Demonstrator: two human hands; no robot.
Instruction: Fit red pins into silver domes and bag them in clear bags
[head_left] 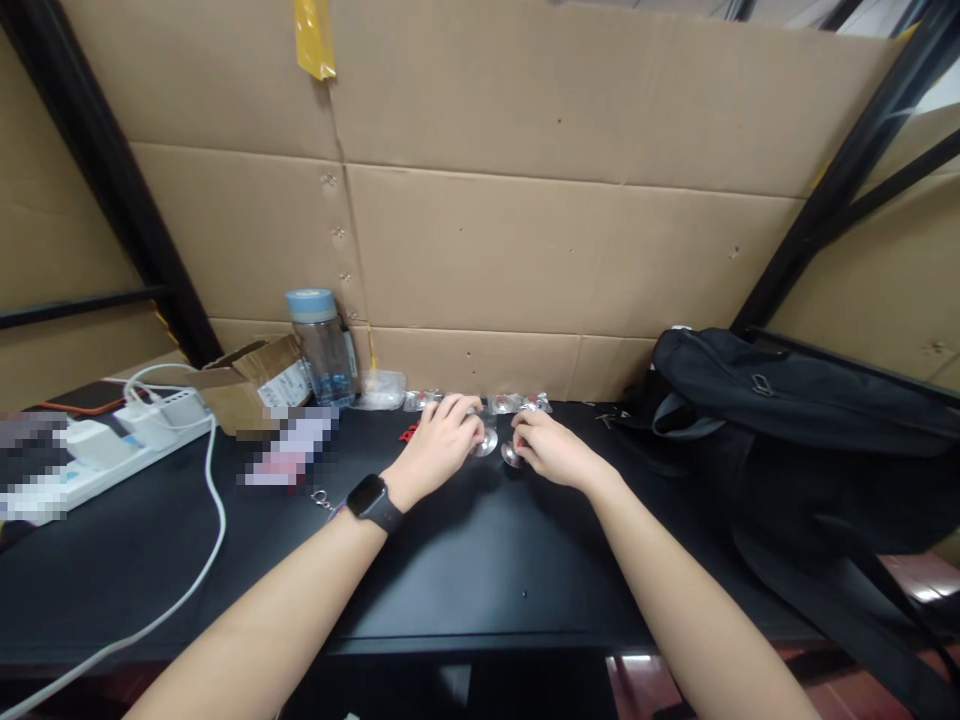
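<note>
Near the middle of the black table, my left hand [448,437] has its fingers curled round a small shiny metal disc [487,442]; a dark watch is on that wrist. Just to the right, my right hand [541,446] pinches a second shiny disc [512,456], which stands tilted close to the table top. The two discs are apart. Behind the hands lie small clear packets [506,403] with red bits inside. A red item [409,432] shows in part beside my left hand.
At the left are a power strip [112,470] with a white cable, an open cardboard box [262,385], a bottle [324,350] and a keyring [321,498]. A black bag [795,420] fills the right side. Cardboard panels [487,250] stand behind.
</note>
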